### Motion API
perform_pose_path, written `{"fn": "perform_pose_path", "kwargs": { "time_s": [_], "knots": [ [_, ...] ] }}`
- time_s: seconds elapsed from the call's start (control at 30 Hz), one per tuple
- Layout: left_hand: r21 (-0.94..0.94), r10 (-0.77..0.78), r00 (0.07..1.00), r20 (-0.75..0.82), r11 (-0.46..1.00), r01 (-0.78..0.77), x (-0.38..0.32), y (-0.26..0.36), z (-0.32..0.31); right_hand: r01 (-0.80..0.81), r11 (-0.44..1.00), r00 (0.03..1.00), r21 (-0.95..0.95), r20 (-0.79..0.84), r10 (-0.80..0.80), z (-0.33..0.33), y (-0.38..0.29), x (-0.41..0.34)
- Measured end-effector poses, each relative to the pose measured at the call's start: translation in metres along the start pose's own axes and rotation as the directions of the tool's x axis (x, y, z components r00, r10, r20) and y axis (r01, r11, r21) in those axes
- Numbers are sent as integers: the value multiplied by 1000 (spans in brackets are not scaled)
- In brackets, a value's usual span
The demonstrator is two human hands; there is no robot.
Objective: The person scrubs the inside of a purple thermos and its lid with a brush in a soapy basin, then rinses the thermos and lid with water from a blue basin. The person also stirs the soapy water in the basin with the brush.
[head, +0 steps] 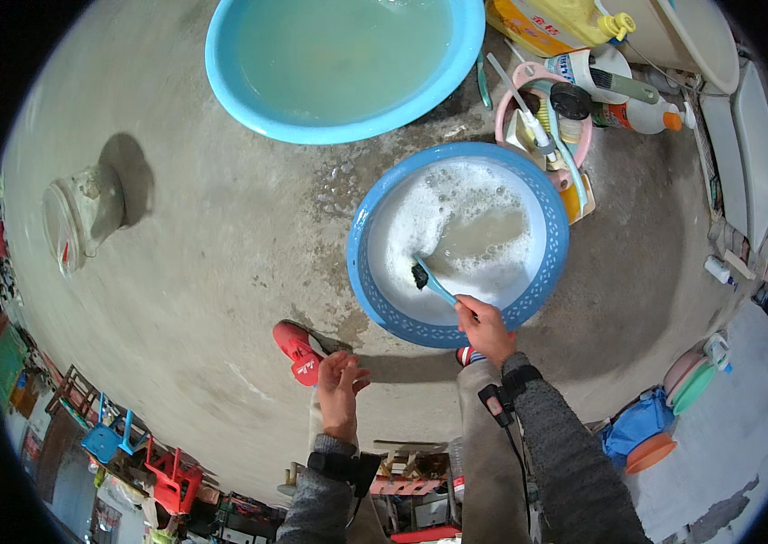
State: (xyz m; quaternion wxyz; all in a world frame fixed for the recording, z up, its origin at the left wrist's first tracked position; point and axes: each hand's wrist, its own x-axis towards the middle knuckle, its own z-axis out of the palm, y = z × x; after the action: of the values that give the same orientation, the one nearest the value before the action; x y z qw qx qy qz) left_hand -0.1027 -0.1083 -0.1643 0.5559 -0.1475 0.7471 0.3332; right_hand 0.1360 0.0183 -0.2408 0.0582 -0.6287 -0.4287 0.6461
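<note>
My right hand is closed around the handle of a light-blue brush with dark bristles, held over the near left part of the suds. Below it stands a blue plastic basin with a pale dotted pattern on its rim, filled with foamy, cloudy water. My left hand hangs in the air left of the basin, above the floor, with its fingers loosely bent and nothing seen in it. Beyond stands a larger light-blue basin of greenish, cloudy water.
A pink basket with brushes and bottles touches or nearly touches the basin's far right side. Behind it lie a yellow jug and a bottle with an orange part. A lidded plastic container stands at left. My red shoe is near my left hand.
</note>
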Motion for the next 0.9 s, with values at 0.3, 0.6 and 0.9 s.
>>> {"fn": "perform_pose_path", "kwargs": {
  "time_s": [0.3,0.6,0.9],
  "knots": [
    [167,85,987,137,980,-108,58,-13,13,-22,974,960,-225,-276,-43,-94,-29,-6],
    [27,74,983,171,996,-80,78,15,45,48,876,969,-480,-189,-157,-89,-19,40],
    [-22,59,985,164,998,-57,73,17,44,30,971,995,-236,104,-6,-8,-15,43]
  ]
}}
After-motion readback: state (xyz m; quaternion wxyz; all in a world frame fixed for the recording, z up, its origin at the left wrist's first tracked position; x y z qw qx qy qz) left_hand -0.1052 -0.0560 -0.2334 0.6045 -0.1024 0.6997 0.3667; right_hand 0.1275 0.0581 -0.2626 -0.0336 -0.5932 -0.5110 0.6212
